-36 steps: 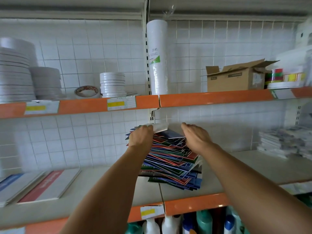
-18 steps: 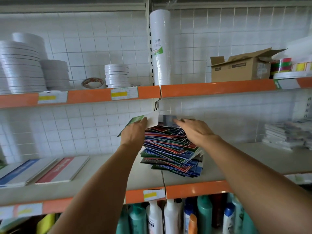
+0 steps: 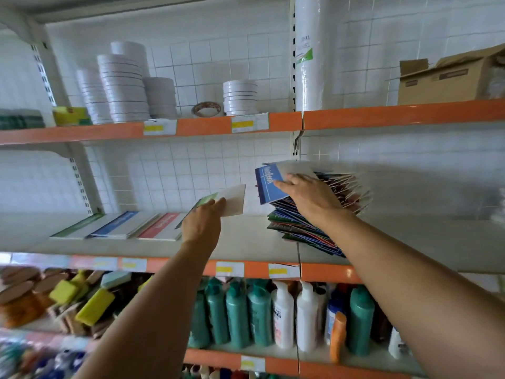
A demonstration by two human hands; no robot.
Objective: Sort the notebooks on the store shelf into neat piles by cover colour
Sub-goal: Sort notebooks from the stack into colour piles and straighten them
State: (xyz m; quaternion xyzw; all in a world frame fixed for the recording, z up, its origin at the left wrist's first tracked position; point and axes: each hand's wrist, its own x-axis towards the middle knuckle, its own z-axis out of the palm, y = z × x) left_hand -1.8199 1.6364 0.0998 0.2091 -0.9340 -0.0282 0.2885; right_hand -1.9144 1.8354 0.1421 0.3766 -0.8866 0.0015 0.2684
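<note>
Retail shop, general-goods aisle. Metal racking w/ orange shelf edges [image 3: 396,113] carrying white-and-yellow price labels [image 3: 250,123]. Stock in multiples: stacked white tape rolls [image 3: 123,88] on upper shelf, cardboard carton [image 3: 448,80] at right, notebooks [image 3: 303,231] on middle shelf, rows of green and white bottles [image 3: 262,313] below, sponges [image 3: 93,305] at lower left. White tiled wall [image 3: 191,56] behind.

We see a blue notebook [image 3: 269,184] atop the red, green and blue pile [image 3: 306,228]; the shelf edge [image 3: 396,114] is orange.
</note>
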